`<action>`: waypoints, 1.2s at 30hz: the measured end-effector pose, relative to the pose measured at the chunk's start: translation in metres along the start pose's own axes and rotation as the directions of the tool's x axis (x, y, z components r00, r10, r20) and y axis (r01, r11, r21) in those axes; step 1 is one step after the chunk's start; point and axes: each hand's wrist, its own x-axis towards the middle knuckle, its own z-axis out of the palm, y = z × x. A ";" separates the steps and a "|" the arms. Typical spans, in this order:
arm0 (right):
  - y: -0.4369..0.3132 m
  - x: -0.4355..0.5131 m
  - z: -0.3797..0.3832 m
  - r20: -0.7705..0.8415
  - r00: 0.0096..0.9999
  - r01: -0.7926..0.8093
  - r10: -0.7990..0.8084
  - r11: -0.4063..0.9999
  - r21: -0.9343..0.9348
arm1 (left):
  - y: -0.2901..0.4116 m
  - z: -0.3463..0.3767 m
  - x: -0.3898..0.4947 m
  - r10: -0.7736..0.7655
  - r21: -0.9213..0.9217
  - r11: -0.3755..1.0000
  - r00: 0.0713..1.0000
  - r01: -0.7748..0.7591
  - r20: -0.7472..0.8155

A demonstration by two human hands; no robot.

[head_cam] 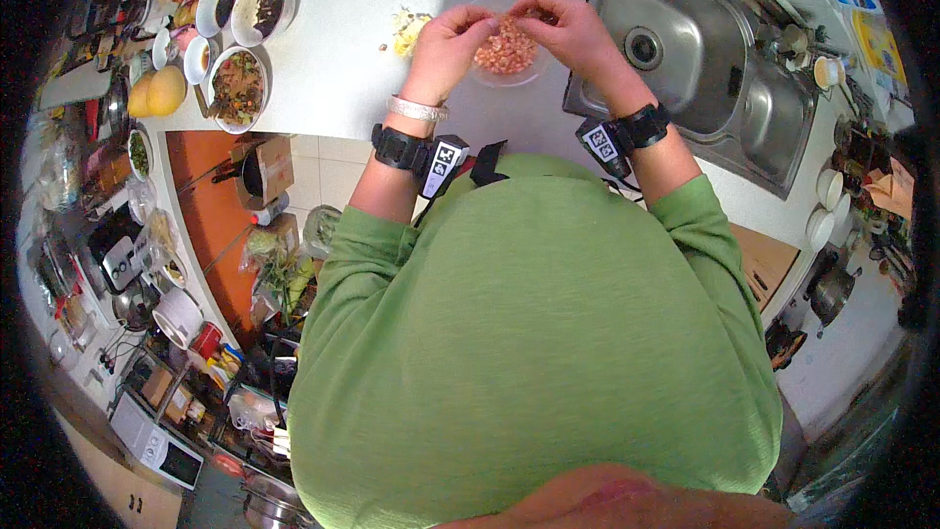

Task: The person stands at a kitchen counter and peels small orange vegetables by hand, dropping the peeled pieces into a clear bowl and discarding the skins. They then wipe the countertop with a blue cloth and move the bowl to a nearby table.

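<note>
A clear round bowl [507, 81] stands on the pale counter, with a heap of small pinkish kernels [507, 51] inside it. Over its far side my left hand [457, 40] and my right hand [562, 26] come together, thumbs and index fingers pinched. Beneath the right fingers a small dark brown piece [545, 16] shows. Whatever lies between the left fingertips is too small and covered to make out. Pale yellow scraps [408, 31] lie on the counter just left of my left hand.
A steel sink [683, 51] is set in the counter to the right. Bowls with dark food [268, 13] and a dish of mixed chopped food [239, 88] stand at the left, beside yellow round fruit [158, 92]. Below the counter, a cardboard box [277, 169] sits near leafy greens [290, 275].
</note>
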 end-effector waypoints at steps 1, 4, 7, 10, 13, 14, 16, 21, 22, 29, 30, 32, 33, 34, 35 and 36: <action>0.002 0.000 0.000 -0.014 1.000 -0.001 0.000 0.999 -0.035 | 0.000 -0.001 -0.001 0.009 0.022 1.000 0.999 -0.008 -0.033; 0.011 0.005 0.000 0.020 0.996 0.091 -0.090 0.924 -0.370 | -0.002 -0.003 -0.005 0.008 -0.103 0.994 0.993 -0.019 -0.114; 0.023 0.005 0.010 0.123 0.984 0.177 -0.128 0.749 -0.639 | -0.007 -0.007 -0.009 0.004 -0.111 0.994 0.988 -0.021 -0.155; 0.036 0.010 0.022 0.235 0.963 0.264 -0.129 0.603 -0.752 | -0.012 -0.010 -0.015 0.031 -0.150 0.987 0.982 -0.060 -0.184; 0.047 0.015 0.033 0.258 0.940 0.340 -0.224 0.547 -0.765 | -0.017 -0.014 -0.020 -0.002 -0.202 0.978 0.978 -0.041 -0.207; 0.049 0.017 0.036 0.260 0.937 0.348 -0.234 0.542 -0.765 | -0.018 -0.015 -0.021 -0.014 -0.215 0.976 0.977 -0.033 -0.211; 0.051 0.019 0.038 0.331 0.920 0.391 -0.208 0.470 -0.791 | -0.020 -0.016 -0.025 -0.042 -0.240 0.971 0.975 -0.012 -0.218; 0.048 0.024 0.045 0.328 0.933 0.357 -0.146 0.469 -0.808 | -0.024 -0.018 -0.032 -0.070 -0.269 0.963 0.970 0.006 -0.231; 0.046 0.024 0.045 0.295 0.954 0.285 -0.060 0.496 -0.821 | -0.025 -0.018 -0.033 -0.065 -0.276 0.961 0.970 -0.002 -0.234; 0.006 0.011 0.020 0.120 0.958 -0.284 0.262 0.928 0.242 | -0.032 -0.021 -0.037 -0.164 -0.450 0.891 0.968 0.063 -0.189; -0.005 0.005 0.013 0.146 0.956 -0.292 0.254 0.864 0.409 | -0.033 -0.020 -0.037 -0.167 -0.460 0.885 0.970 0.069 -0.176; -0.029 -0.005 0.004 0.142 0.959 -0.281 0.246 0.756 0.592 | -0.034 -0.017 -0.037 -0.179 -0.476 0.875 0.971 0.083 -0.160; -0.044 -0.010 0.001 0.145 0.968 -0.249 0.207 0.688 0.682 | -0.034 -0.016 -0.038 -0.187 -0.484 0.871 0.970 0.090 -0.156; -0.059 -0.015 -0.003 0.133 0.974 -0.222 0.183 0.649 0.728 | -0.033 -0.015 -0.038 -0.191 -0.491 0.866 0.970 0.094 -0.152; -0.077 -0.020 -0.006 0.099 0.990 -0.138 0.096 0.681 0.719 | -0.032 -0.013 -0.038 -0.191 -0.471 0.876 0.969 0.098 -0.154; -0.095 -0.026 -0.008 0.069 0.997 -0.036 -0.020 0.699 0.714 | -0.031 -0.013 -0.038 -0.190 -0.454 0.885 0.969 0.101 -0.155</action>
